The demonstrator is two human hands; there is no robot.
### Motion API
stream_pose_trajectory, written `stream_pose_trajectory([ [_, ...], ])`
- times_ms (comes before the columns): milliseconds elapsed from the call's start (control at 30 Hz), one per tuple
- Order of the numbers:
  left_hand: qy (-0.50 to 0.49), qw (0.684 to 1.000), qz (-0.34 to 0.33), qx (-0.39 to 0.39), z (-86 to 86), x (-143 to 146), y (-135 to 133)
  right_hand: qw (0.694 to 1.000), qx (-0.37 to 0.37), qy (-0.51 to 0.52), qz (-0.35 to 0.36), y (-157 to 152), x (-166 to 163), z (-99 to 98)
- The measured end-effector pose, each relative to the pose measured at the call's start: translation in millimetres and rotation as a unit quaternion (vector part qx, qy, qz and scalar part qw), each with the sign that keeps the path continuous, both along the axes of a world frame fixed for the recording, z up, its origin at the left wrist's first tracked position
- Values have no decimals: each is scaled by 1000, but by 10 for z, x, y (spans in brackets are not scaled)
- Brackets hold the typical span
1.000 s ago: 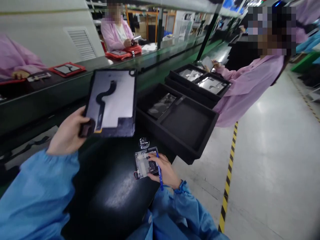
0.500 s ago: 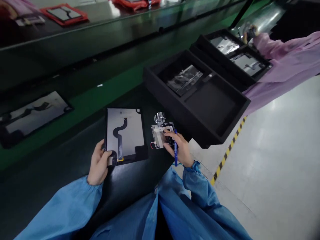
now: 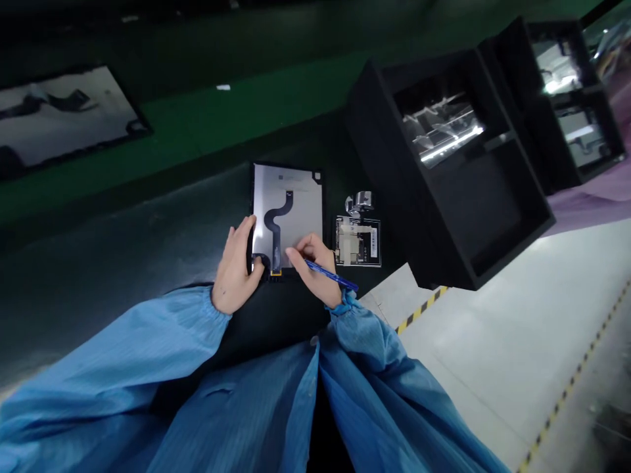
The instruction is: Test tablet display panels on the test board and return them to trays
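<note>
A display panel (image 3: pixel 300 203) with a pale grey back and a curved black ribbon cable (image 3: pixel 273 223) lies on the dark bench. My left hand (image 3: pixel 234 269) grips its lower left edge, fingers along the side and thumb at the corner. A blue pen (image 3: pixel 331 274) rests in my right hand (image 3: pixel 315 269), its fingers closed over the panel's lower right part beside the cable. Just right of that hand is a small circuit board (image 3: pixel 359 242) with tape strips and a white label. A roll of shiny silver tape (image 3: pixel 362 201) sits above the board.
A black two-compartment box (image 3: pixel 428 217) stands at the right, with clear plastic-wrapped pieces (image 3: pixel 438 125) in one compartment. Behind it is another black box (image 3: pixel 572 177), near a co-worker's pink sleeve (image 3: pixel 591 197). A second panel (image 3: pixel 64 125) lies at the upper left.
My right hand has left the circuit board and come over the display panel, pen still held. My left hand stays at the panel's lower left. The view has shifted.
</note>
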State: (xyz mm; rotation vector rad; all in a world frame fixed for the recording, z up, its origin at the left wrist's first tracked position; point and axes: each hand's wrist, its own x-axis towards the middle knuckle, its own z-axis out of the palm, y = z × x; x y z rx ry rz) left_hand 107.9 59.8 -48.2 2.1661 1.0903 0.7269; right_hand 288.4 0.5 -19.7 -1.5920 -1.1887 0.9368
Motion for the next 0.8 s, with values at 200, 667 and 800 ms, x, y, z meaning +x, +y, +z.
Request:
stream_pose_trajectory([
  [200, -4, 1000, -3, -7, 47, 15, -8, 989, 39, -145, -12, -5, -44, -100],
  [667, -4, 1000, 1, -2, 45, 24, -7, 988, 71, -125, -56, -15, -22, -108],
  [800, -1, 1000, 4, -5, 62, 29, -10, 992, 84, -51, -79, 217, 251, 150],
])
